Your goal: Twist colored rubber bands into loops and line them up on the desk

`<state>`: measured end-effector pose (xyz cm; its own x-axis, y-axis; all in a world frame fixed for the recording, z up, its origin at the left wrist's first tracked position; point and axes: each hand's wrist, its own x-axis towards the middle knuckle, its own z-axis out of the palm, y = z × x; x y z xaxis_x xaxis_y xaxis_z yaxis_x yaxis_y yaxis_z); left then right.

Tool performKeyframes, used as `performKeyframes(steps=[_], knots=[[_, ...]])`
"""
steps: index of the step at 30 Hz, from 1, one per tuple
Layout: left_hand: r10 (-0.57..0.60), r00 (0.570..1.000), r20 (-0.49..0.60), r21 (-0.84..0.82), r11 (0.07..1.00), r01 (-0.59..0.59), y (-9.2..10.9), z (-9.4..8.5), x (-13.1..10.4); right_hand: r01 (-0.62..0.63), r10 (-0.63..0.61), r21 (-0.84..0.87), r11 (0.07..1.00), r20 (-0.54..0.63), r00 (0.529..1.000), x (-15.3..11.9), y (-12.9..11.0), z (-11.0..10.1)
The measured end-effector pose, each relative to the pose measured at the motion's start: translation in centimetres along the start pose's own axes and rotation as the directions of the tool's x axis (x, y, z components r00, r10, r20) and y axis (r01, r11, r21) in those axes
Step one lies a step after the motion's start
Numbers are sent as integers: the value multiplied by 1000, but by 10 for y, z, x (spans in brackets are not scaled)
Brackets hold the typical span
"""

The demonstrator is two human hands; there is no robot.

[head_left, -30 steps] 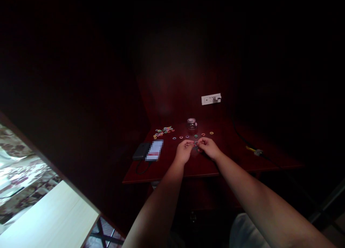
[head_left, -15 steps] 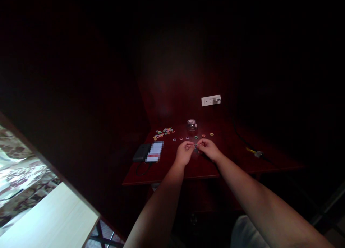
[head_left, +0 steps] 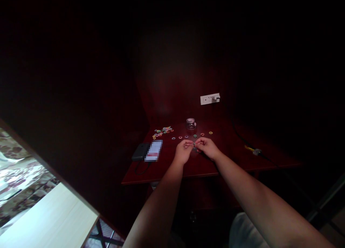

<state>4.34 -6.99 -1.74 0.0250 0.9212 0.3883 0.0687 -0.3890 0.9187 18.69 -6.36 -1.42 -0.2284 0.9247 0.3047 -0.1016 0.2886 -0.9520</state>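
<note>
My left hand (head_left: 184,151) and my right hand (head_left: 206,147) meet over the front middle of the dark red desk. Both pinch a small bluish-green hair tie (head_left: 194,145) between their fingertips, partly hidden by the fingers. Just beyond lies a spaced row of small hair ties: a blue one (head_left: 173,138), a pink one (head_left: 180,137), a purple one (head_left: 186,136), a green one (head_left: 195,136), a red one (head_left: 202,134) and a yellow one (head_left: 210,133). A clear jar (head_left: 191,125) with a pale lid stands behind the row.
A loose pile of colourful hair ties (head_left: 163,131) lies at the back left. Nearer are a phone (head_left: 153,151) and a black box-shaped device (head_left: 140,152) with a cable. A wall socket (head_left: 210,99) holds a plug. A dark cable with a yellow part (head_left: 249,148) runs along the right.
The whole view has shifted slightly. Both hands stay together at the same spot, pinching the small hair tie, with barely any finger movement.
</note>
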Motion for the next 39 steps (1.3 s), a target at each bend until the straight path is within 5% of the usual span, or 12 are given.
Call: performKeyframes(steps=[31,35,39], knots=[[84,995,58,213,973,-94,-3,1,-4,50,-53,-51,997,-74,996,5,8,-1],[97,995,-17,368,926,-84,-4,0,-4,59,-74,-101,993,-150,986,9,13,-1],[51,993,-105,627,779,26,0,-1,-6,52,-91,-147,988,-274,957,11,15,-3]])
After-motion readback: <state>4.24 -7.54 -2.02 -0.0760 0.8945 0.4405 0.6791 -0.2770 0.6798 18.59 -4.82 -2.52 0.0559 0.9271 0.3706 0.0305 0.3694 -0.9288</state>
